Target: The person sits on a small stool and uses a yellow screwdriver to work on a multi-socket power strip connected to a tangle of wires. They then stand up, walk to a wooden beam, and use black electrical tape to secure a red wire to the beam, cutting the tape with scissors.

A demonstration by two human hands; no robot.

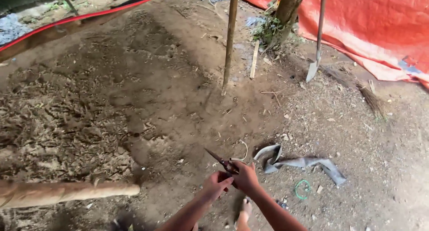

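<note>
My right hand (245,176) is closed around the handle of a pair of dark pointed shears (217,159), whose blades point up and to the left over the dirt. My left hand (216,184) sits right beside it, its fingers curled against the near handle of the same tool. Both hands hover low over the bare ground, above my foot (244,214). Just to the right of the hands, a twisted grey strip of material (305,162) lies on the soil. A small green ring (302,189) and a thin white loop of cord (244,149) lie close by.
An upright wooden pole (230,39) stands ahead, with a tree trunk (288,10) and a leaning spade (315,65) behind it. An orange tarp (371,25) covers the far right. A thick bamboo pole (67,193) lies at the lower left, and a twig broom (371,99) lies at the right.
</note>
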